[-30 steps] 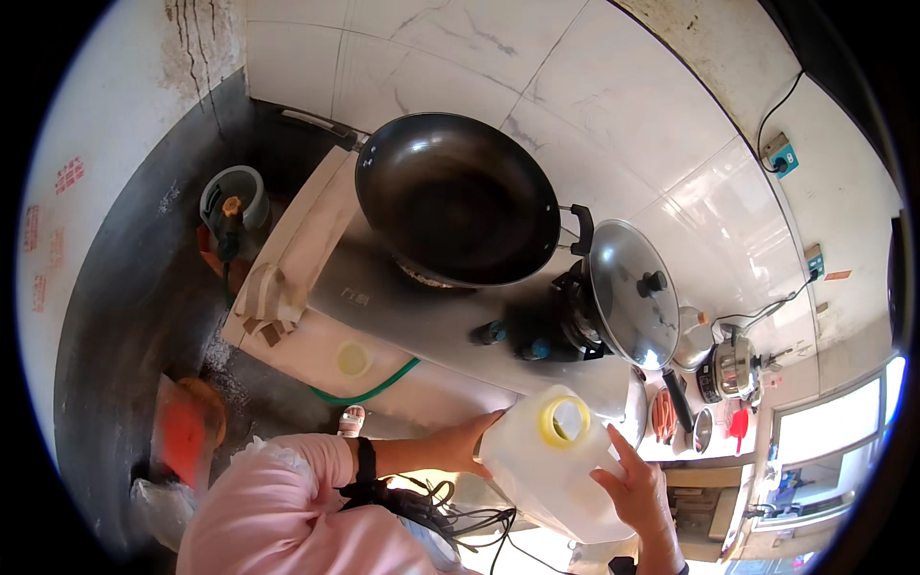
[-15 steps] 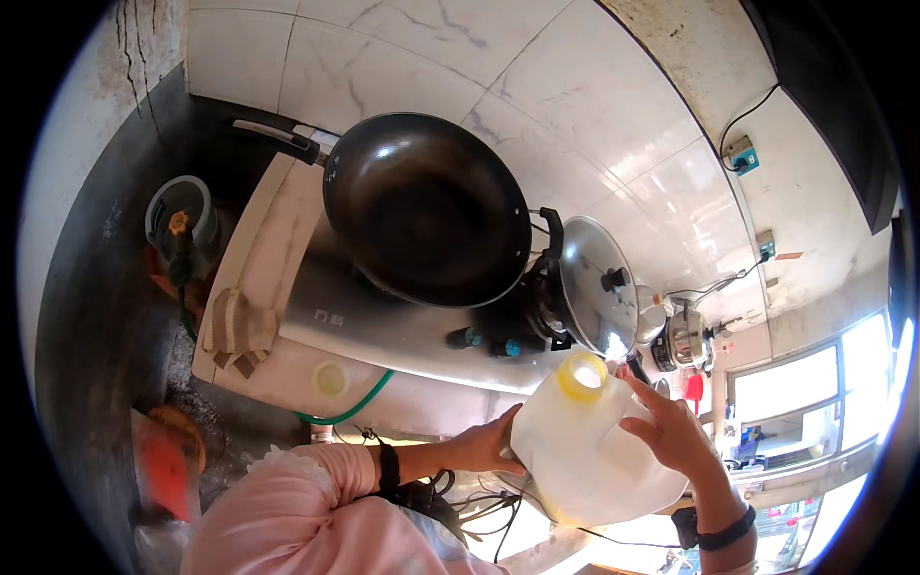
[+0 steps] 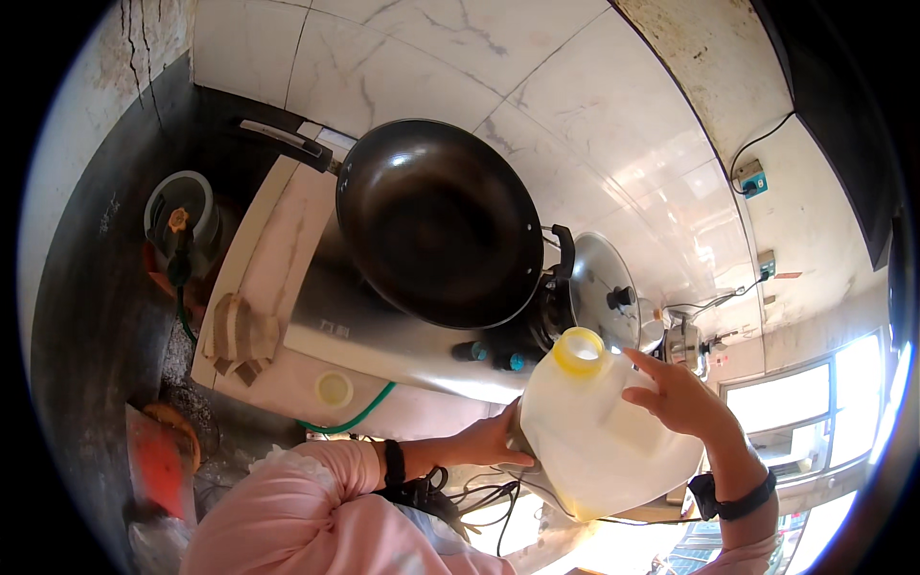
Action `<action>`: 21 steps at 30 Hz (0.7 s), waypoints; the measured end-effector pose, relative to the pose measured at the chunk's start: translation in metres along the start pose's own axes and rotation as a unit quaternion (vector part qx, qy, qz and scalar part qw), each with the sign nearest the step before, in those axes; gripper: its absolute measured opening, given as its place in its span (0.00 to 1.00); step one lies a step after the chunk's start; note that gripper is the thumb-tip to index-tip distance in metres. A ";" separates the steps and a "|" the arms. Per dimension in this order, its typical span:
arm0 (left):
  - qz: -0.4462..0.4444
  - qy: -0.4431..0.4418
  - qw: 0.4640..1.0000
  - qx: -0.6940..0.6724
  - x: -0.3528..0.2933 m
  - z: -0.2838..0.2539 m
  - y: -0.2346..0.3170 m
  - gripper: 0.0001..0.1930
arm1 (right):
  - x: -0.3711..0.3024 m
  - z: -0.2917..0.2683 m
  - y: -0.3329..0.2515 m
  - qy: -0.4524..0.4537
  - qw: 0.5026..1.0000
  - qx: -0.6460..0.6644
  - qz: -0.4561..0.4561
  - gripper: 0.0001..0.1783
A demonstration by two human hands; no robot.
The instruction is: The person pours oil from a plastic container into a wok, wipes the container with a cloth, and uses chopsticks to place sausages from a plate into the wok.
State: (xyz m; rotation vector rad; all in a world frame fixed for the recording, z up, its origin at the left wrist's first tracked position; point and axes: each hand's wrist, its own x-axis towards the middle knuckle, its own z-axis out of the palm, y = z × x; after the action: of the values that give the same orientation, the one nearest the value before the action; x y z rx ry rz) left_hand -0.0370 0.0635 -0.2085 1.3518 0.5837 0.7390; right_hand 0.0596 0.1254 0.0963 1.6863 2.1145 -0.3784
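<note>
By the steel stove (image 3: 393, 340), a jug (image 3: 585, 446) between both hands (image 3: 491, 439) (image 3: 682, 398).

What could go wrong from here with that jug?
The jug has an open mouth, so any liquid inside might slop out if it tips.
The right hand's fingers look spread, its grip unclear; the jug could slip from the left hand.
The mouth appears close to the stove knobs, so a swing leftward might bump one.
</note>
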 end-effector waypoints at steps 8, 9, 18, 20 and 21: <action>0.029 0.015 0.997 -0.074 0.011 -0.002 -0.003 0.51 | 0.024 -0.024 -0.019 -0.040 0.999 -0.030 0.016 0.33; 0.030 0.016 0.997 -0.076 0.013 0.000 -0.005 0.51 | 0.026 -0.025 -0.020 -0.041 0.999 -0.032 0.016 0.33; 0.020 0.001 0.994 -0.105 0.018 -0.003 -0.006 0.49 | 0.039 -0.037 -0.038 -0.076 0.995 -0.058 0.042 0.33; 0.038 0.011 0.993 -0.110 0.019 -0.003 -0.005 0.49 | 0.035 -0.037 -0.036 -0.068 0.996 -0.044 0.035 0.32; 0.034 0.015 0.994 -0.107 0.018 -0.003 -0.004 0.49 | 0.032 -0.034 -0.032 -0.068 0.996 -0.042 0.030 0.32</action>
State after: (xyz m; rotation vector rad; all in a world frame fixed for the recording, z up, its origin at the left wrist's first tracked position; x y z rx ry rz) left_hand -0.0273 0.0791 -0.2123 1.1683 0.4685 0.8541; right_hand 0.0170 0.1610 0.1100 1.6247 1.9495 -0.3709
